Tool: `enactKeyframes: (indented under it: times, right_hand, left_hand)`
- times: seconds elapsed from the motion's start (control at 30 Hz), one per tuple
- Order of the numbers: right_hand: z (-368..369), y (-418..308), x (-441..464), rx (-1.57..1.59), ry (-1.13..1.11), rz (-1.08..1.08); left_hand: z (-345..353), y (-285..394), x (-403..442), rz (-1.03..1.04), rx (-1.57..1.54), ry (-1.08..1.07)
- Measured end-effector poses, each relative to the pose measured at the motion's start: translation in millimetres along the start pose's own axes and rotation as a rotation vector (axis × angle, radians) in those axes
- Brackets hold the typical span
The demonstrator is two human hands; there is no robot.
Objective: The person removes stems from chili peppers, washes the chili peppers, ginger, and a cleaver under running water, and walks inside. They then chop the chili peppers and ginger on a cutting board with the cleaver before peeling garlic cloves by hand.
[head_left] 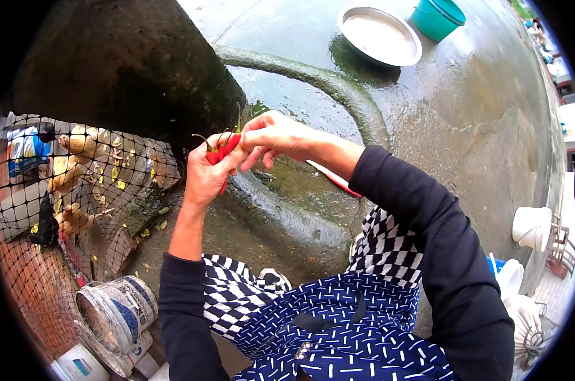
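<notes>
Over wet ground, the left hand grips red peppers; the right hand touches them, grip unclear.

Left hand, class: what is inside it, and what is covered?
Red chillies show above the left hand, a red tip below. Their middles are covered, so I cannot count them.

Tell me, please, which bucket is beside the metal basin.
The teal bucket at the upper right: it alone is close to the metal basin; the whitish buckets are well away, at right and lower left.
</notes>
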State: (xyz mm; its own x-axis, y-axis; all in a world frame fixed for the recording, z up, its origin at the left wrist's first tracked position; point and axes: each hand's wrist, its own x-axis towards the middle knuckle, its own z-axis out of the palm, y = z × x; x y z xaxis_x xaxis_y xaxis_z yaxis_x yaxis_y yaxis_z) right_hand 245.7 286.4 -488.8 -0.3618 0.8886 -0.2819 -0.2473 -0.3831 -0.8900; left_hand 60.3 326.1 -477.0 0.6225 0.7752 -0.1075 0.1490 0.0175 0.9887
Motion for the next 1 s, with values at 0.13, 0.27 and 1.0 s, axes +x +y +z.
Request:
enactKeyframes:
  times: [0.13,0.27,1.0]
  right_hand:
    - [-2.9,1.8,2.5,0.049,-0.019,-0.002]
    - [-4.4,6.5,4.0,0.073,-0.024,-0.012]
    - [-1.8,5.2,0.9,0.239,-0.030,-0.049]
  left_hand:
    - [-2.7,-1.9,1.0,-0.037,0.001,0.028]
    - [-7.2,-4.6,1.3,-0.034,-0.011,0.005]
    - [-10.7,-8.3,2.3,-0.016,-0.108,0.057]
